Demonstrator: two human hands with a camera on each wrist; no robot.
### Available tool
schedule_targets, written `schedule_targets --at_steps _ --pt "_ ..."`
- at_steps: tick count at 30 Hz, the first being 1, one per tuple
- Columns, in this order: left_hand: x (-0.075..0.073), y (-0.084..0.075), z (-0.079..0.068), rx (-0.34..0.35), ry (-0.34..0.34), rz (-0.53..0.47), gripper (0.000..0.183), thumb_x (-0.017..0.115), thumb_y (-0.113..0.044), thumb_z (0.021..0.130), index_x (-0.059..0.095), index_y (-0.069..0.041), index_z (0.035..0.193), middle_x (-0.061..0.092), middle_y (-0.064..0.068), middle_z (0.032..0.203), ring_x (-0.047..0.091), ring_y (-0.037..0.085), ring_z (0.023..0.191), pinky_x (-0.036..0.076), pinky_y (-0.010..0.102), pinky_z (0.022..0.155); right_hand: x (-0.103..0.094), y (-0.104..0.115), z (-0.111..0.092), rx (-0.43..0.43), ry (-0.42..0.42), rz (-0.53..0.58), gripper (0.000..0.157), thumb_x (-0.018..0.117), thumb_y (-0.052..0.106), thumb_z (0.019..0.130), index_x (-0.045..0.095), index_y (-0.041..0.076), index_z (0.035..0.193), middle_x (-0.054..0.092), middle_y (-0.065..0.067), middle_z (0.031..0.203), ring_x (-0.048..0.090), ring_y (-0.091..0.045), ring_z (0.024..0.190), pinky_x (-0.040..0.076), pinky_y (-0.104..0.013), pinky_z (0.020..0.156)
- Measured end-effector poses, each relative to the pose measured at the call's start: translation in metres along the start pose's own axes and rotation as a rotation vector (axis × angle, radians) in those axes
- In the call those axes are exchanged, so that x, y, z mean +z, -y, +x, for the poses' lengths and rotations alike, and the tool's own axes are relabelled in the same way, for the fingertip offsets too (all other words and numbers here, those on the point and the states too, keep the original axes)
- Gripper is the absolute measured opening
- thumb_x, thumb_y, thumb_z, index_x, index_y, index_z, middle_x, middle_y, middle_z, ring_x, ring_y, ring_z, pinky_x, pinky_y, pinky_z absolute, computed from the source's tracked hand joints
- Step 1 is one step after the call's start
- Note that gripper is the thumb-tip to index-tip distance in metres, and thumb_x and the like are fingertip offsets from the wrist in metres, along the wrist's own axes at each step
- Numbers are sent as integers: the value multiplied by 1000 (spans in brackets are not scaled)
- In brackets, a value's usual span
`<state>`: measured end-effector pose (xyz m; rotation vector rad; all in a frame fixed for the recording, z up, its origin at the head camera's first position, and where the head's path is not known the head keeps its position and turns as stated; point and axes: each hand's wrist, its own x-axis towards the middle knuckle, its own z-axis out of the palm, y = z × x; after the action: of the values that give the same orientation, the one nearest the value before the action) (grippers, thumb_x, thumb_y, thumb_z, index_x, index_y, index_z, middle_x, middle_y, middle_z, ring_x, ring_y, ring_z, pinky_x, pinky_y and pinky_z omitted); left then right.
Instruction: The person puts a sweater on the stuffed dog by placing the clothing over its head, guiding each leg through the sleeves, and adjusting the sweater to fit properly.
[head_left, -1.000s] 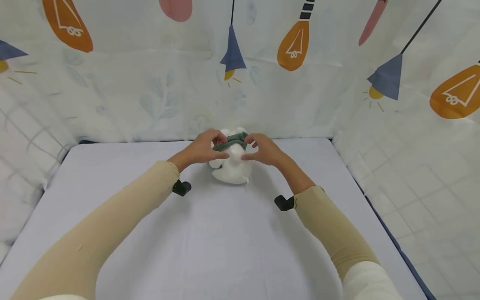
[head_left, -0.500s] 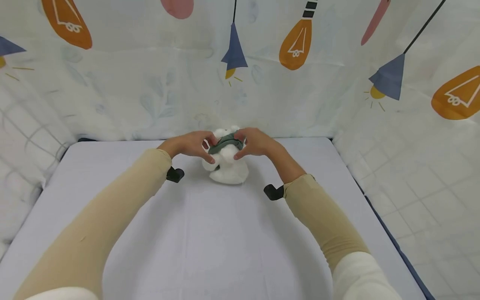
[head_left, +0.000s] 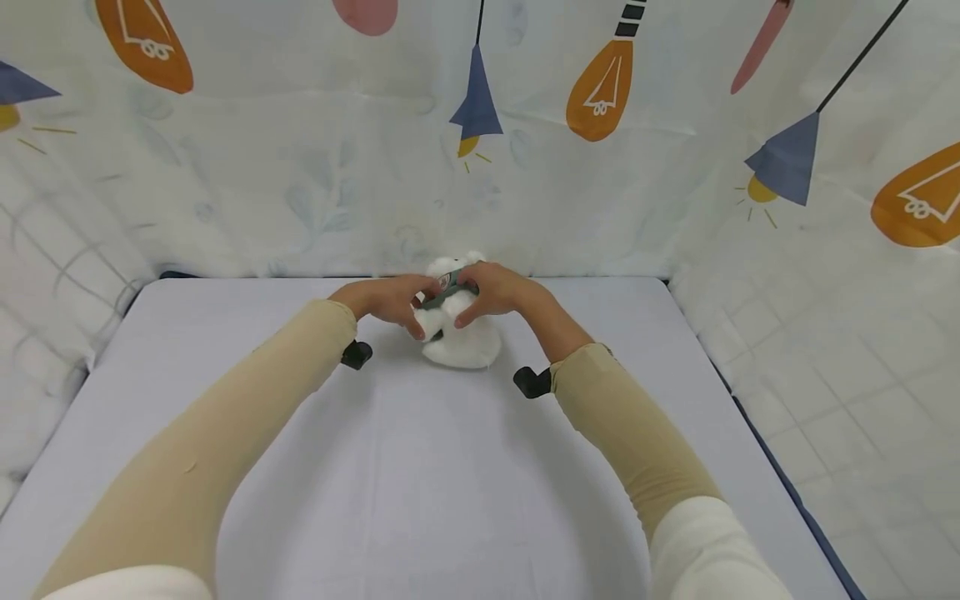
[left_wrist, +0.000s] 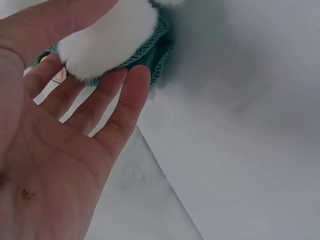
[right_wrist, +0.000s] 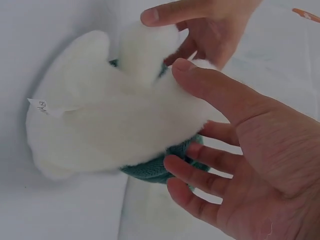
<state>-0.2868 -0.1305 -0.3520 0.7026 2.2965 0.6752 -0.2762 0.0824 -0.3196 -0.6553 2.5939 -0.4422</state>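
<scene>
A white plush toy (head_left: 471,343) with a green knitted scarf (right_wrist: 147,171) stands near the table's back edge. My left hand (head_left: 392,300) holds its left side, thumb over a white furry limb (left_wrist: 112,40) and fingers behind it against the knit. On the other side my right hand (head_left: 498,290) grips it, thumb on the white fur and fingers curved round by the scarf. In the right wrist view, a small white tag (right_wrist: 44,106) sticks out of the fur. A pale patch (left_wrist: 60,75) shows on the knit between my left fingers. The toy's front is mostly hidden.
A white-covered table (head_left: 442,467) spreads out before me. Right behind the toy hangs a white curtain (head_left: 315,167) printed with lamps and bulbs. Black wrist mounts (head_left: 357,355) stick out below my sleeves.
Both hands have moved from the scarf's upper ends to a closer hold round the toy. The right hand has shifted left and now covers more of the scarf.
</scene>
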Motion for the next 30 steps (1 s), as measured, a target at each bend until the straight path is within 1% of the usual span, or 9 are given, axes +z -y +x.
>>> schedule_targets --at_steps 3,6,8,11,14,18,22,26,30 --pt "2 2 0 30 5 3 70 77 -10 79 39 -8 137 41 13 144 40 31 133 36 47 109 -1 -1 0 20 17 -8 61 79 38 79 52 10 127 56 -3 124 51 -18 114 43 -34 99" --pt "5 4 0 50 -11 1 63 76 -8 79 42 -9 132 45 13 138 41 29 130 34 47 110 -2 -1 0 48 26 -12 53 77 36 80 53 12 121 57 -2 116 51 -17 105 44 -32 92" --pt "7 5 1 52 -23 -4 58 75 -9 79 44 -10 129 47 13 135 42 28 128 34 46 109 -2 -2 0 57 26 -3 46 76 34 81 54 12 115 57 -2 109 52 -17 99 44 -32 86" --pt "9 5 3 56 -37 -15 51 74 -10 81 46 -10 124 49 11 129 44 26 121 37 43 104 -2 -4 1 64 27 6 39 76 31 80 55 12 107 57 -1 101 51 -17 92 43 -29 80" --pt "11 4 5 65 -60 -9 45 75 -11 81 49 -9 117 50 9 120 46 24 112 39 38 95 0 -8 3 71 31 26 37 78 30 79 55 12 101 55 -1 96 51 -17 88 42 -28 75" --pt "13 1 8 92 -98 23 38 77 -12 78 50 -8 105 49 6 104 45 21 99 38 33 84 3 -11 3 76 31 54 33 78 29 79 54 13 94 52 1 87 49 -15 82 41 -26 71" --pt "14 -1 11 99 -133 58 36 79 -15 76 49 -9 95 47 4 94 44 19 91 37 32 78 4 -10 2 42 26 80 26 77 23 80 54 13 84 50 2 76 47 -14 74 39 -25 67" --pt "16 -3 14 92 -178 97 35 81 -17 75 49 -11 89 48 2 87 45 18 86 38 30 75 3 -8 -2 -8 21 93 24 76 17 82 53 13 76 46 3 68 45 -13 68 38 -25 64" --pt "18 -8 16 85 -245 70 33 79 -16 79 47 -10 84 42 1 75 42 17 74 35 30 69 5 -10 -5 -31 -12 98 23 71 13 84 50 13 74 42 3 64 42 -12 64 36 -24 63"
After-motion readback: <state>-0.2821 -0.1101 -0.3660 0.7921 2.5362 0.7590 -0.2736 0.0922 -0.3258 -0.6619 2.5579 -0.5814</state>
